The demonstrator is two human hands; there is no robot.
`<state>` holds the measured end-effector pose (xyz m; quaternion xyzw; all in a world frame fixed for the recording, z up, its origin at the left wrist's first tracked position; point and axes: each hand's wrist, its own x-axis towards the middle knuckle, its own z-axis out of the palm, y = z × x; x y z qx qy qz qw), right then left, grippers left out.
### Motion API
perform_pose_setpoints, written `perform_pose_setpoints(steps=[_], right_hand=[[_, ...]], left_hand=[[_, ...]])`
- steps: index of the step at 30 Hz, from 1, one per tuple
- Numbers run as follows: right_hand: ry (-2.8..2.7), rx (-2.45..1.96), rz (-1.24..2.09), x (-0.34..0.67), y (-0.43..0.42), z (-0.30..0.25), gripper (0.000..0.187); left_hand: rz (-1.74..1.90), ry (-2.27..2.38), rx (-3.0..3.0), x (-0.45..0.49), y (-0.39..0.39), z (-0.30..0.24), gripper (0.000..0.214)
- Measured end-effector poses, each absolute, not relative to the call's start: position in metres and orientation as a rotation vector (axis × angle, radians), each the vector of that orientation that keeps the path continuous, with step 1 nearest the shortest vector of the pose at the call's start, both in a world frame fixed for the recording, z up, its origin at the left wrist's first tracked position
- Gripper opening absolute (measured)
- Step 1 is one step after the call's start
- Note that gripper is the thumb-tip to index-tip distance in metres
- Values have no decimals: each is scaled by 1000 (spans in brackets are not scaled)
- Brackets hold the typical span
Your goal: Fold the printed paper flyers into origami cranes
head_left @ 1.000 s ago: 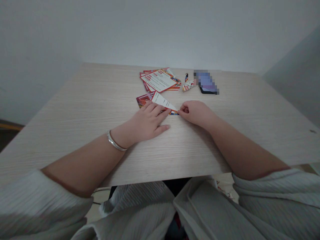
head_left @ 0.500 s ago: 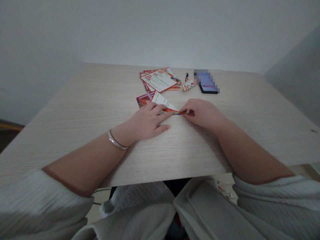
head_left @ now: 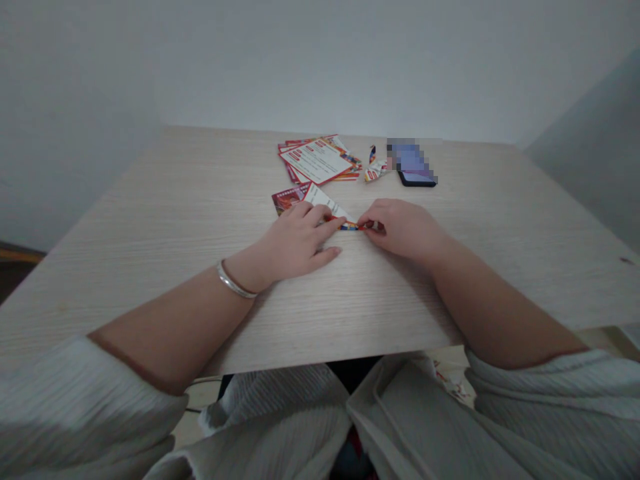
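Observation:
A printed paper leaflet (head_left: 327, 201), partly folded into a slanting flap, lies on the table in front of me. Its white side carries small print, and a maroon picture side shows at the left. My left hand (head_left: 299, 243) rests over the lower left part with fingers spread, pressing the paper flat. At the pointed right end, my right hand (head_left: 406, 228) pinches the paper between thumb and forefinger. The fingers of both hands hide parts of the fold.
Behind the leaflet lies a fanned stack of similar printed leaflets (head_left: 320, 160). A small folded paper figure (head_left: 376, 171) stands to its right, beside a phone (head_left: 419, 167), partly pixelated. The pale wood table (head_left: 150, 200) meets a wall at the back.
My left forefinger has shifted slightly back along the folded edge, showing more of its coloured strip. My right hand still pinches the pointed end.

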<state>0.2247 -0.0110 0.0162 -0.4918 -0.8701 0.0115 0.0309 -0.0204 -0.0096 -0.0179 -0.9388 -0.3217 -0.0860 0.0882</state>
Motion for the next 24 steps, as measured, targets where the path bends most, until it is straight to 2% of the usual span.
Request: perform_pose_setpoints(steps=[10, 14, 24], right_hand=[[-2681, -1607, -169, 222, -12, 18, 26], [-2670, -1615, -162, 224, -12, 19, 27], [-2712, -1645, -192, 229, -13, 22, 30]], left_hand=[[-268, -863, -2867, -21, -12, -20, 66], [-351, -797, -2926, -24, -8, -26, 71], [-285, -814, -2937, -22, -8, -19, 69]])
